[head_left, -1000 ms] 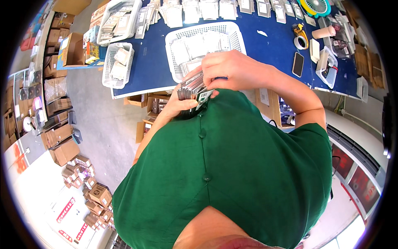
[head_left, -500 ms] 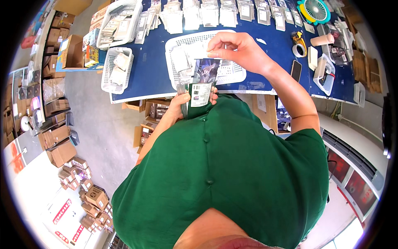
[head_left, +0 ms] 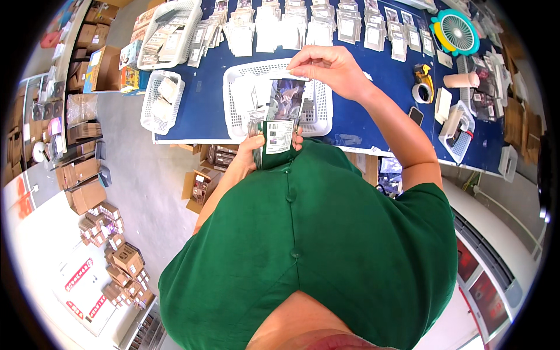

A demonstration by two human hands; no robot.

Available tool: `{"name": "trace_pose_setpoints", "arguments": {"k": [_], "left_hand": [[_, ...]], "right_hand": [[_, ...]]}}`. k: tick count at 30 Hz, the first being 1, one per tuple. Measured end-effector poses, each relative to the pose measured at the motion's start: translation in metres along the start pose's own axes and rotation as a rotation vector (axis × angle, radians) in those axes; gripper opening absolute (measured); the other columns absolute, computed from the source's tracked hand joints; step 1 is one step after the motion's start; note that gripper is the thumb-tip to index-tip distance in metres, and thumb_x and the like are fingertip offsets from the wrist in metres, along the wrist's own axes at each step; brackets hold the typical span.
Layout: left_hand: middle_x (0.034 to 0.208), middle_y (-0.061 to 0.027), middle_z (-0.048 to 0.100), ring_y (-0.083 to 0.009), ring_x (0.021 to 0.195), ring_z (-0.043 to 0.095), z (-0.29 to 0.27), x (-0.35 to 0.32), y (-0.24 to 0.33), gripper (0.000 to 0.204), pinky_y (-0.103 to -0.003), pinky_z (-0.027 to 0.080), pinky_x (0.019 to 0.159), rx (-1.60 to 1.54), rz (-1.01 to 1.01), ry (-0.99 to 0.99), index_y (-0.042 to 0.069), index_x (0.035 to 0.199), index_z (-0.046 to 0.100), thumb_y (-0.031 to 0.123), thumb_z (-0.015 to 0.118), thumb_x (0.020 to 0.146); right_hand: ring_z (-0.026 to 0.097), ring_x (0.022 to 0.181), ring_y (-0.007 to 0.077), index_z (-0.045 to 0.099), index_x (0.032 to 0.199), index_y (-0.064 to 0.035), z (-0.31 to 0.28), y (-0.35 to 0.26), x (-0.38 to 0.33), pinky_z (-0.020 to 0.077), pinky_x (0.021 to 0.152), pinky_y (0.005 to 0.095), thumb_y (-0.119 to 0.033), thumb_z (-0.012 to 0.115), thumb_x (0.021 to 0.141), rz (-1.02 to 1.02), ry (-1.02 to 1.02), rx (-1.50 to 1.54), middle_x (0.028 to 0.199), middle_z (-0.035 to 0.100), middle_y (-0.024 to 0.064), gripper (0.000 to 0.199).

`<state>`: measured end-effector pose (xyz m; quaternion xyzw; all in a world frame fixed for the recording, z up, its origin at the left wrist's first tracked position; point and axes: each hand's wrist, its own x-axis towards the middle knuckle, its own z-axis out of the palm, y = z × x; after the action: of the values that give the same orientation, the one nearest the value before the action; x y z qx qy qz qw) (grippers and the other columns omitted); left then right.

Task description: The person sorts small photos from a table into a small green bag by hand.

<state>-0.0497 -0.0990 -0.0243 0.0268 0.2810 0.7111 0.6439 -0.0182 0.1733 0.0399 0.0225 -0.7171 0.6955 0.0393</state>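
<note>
In front of my chest, my left hand (head_left: 253, 150) is closed round a stack of flat plastic packets. The front packet (head_left: 280, 137) has a white printed label low down and a dark picture on its upper part. Just above the packet's top edge, my right hand (head_left: 326, 69) has thumb and forefinger pinched together. Whether they grip a clear flap there cannot be made out. Behind the packets, a white perforated basket (head_left: 230, 102) stands on the blue table, with white packets inside, partly hidden by my hands.
Rows of labelled packets (head_left: 268, 26) line the table's far side. Left are a larger basket (head_left: 189, 35) and a small basket (head_left: 149, 102), both with packets. Right are a teal fan (head_left: 456, 32), a tape dispenser (head_left: 422, 90), a phone (head_left: 415, 116) and a small basket (head_left: 457, 146).
The whole view has shifted slightly, bringing more of the table's far side into sight. My hands keep nearly the same pose around the packets; the right fingers stay pinched.
</note>
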Motion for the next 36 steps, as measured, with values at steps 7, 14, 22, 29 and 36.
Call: {"name": "trace_pose_setpoints", "arguments": {"k": [7,14,22,29,36], "left_hand": [[0.123,-0.0203,0.063,-0.0303,0.112,0.064,-0.004,0.012,-0.006,0.087,-0.039,0.050,0.100,-0.029,-0.003,0.047,-0.009,0.136,0.047,0.049,0.069,0.075],[0.120,-0.0176,0.064,-0.0290,0.107,0.065,-0.028,0.001,0.018,0.068,-0.041,0.055,0.091,-0.105,-0.018,0.288,0.001,0.134,0.051,0.046,0.062,0.085],[0.139,-0.0194,0.052,-0.0325,0.119,0.058,-0.096,-0.017,0.050,0.081,-0.044,0.049,0.101,-0.239,0.149,0.354,0.003,0.147,0.035,0.052,0.060,0.088],[0.148,-0.0206,0.043,-0.0339,0.131,0.050,-0.090,-0.073,0.071,0.090,-0.045,0.042,0.111,-0.236,0.224,0.434,0.005,0.152,0.028,0.037,0.075,0.082],[0.148,-0.0186,0.043,-0.0322,0.128,0.053,-0.105,-0.093,0.053,0.092,-0.045,0.042,0.111,-0.278,0.332,0.474,0.006,0.152,0.029,0.037,0.076,0.079]], "right_hand": [[0.064,0.093,0.0184,0.071,0.101,-0.0048,0.004,0.019,-0.008,0.0505,0.084,0.0313,-0.009,0.070,0.088,-0.052,-0.244,-0.144,0.098,0.066,0.0088,0.014],[0.058,0.105,0.0256,0.066,0.090,-0.0062,0.049,0.013,0.003,0.0492,0.085,0.0370,-0.009,0.076,0.078,-0.209,-0.184,-0.348,0.117,0.061,0.0073,0.016],[0.066,0.074,0.0224,0.064,0.092,-0.0070,0.032,0.111,0.148,0.0514,0.071,0.0366,-0.018,0.072,0.085,0.131,0.130,-0.227,0.080,0.068,0.0074,0.015],[0.067,0.089,0.0303,0.062,0.098,-0.0079,0.054,0.299,0.270,0.0508,0.077,0.0421,-0.017,0.070,0.087,0.332,0.229,-0.749,0.091,0.070,0.0127,0.016],[0.056,0.107,0.0289,0.065,0.097,-0.0107,0.043,0.340,0.316,0.0532,0.083,0.0417,-0.021,0.073,0.083,0.232,0.139,-1.205,0.105,0.058,0.0078,0.019]]}}
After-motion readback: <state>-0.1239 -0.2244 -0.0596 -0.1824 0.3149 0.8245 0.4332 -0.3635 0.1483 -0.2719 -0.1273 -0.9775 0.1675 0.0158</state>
